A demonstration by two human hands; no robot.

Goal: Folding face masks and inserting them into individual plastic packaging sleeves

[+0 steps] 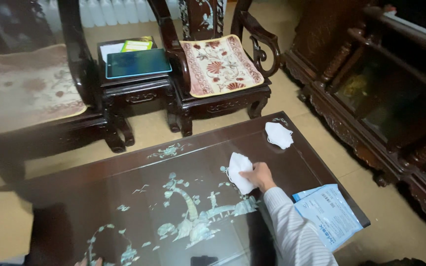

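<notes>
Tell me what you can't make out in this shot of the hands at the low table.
- Left hand: head view, cut off by the bottom edge; its grip cannot be told.
- White face mask: partly covered by the right hand.
- Blue-and-white packet: its near edge hidden behind the striped sleeve.
- Left armchair cushion: blurred.

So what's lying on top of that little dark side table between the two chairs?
On the side table lies a blue-screened tablet, with a green-and-yellow booklet and white paper behind. Whatever is beneath the tablet is covered.
</notes>
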